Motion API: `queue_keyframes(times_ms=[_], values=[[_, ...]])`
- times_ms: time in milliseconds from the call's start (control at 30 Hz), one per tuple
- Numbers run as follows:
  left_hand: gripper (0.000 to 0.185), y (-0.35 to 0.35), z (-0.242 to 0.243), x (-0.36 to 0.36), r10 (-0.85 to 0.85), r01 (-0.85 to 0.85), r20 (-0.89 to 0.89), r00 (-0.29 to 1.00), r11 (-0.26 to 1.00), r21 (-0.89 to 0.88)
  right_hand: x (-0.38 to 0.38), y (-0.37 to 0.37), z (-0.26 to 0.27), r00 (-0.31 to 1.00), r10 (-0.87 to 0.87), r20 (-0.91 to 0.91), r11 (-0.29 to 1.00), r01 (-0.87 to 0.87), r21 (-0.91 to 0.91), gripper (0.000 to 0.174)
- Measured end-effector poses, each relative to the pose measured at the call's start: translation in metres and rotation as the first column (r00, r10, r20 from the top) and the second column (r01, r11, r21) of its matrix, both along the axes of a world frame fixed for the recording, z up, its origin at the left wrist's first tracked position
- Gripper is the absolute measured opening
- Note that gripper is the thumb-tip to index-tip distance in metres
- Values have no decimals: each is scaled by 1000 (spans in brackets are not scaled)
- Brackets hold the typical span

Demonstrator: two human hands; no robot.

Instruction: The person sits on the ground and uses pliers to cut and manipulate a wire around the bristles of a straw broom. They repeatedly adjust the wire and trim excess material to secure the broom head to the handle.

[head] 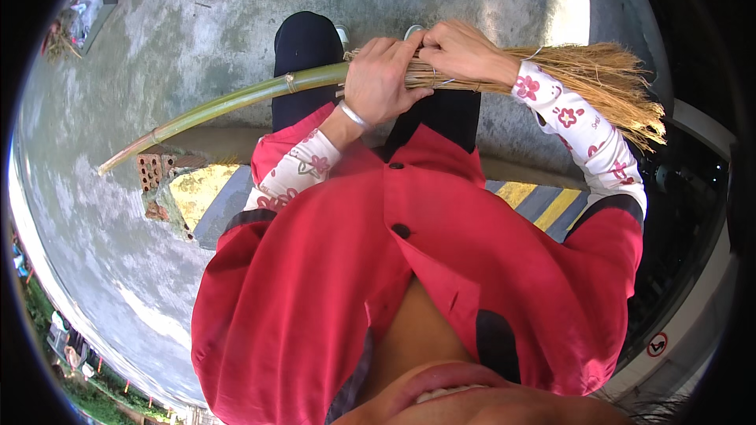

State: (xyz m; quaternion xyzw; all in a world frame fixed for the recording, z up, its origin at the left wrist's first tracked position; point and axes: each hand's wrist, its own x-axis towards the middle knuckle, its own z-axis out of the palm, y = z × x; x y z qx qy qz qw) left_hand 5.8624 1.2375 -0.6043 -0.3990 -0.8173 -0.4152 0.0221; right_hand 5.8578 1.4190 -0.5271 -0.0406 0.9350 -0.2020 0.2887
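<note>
A broom (450, 81) lies across my thighs, with its green bamboo handle (236, 100) reaching out to the left. Its dry bristles (602, 74) fan out to the right. My left hand (381, 77) grips the broom where the handle meets the bound stalks, thumb on the near side. Curled over the far side of the stalk bundle is my right hand (463, 50), its fingertips meeting those of my left. What lies under the right fingers is hidden. Thin wire ties (534, 54) wrap the bundle; another pale strand shows just below my right hand.
I sit on a ledge painted with yellow and dark stripes (537, 203). Its left end is broken, exposing hollow bricks (155, 171). Concrete floor (195, 18) spreads ahead. At the far left stands a grey-edged container or slab (94, 12) with plant stalks beside it.
</note>
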Motion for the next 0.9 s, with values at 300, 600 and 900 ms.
queue_keyframes(times_ms=[300, 600, 900], values=[[65, 0, -7, -21, -54, 47, -211, 976, 998, -35, 25, 8, -8, 879, 178, -443, 972, -227, -59, 14], [62, -2, -9, -18, -82, 65, -265, 961, 995, -73, 55, -7, -15, 783, 122, -610, 992, -123, 40, 11], [60, -2, -9, -22, -118, 114, -220, 968, 993, -31, 52, -13, -10, 842, -3, -540, 1000, -13, -26, 14]])
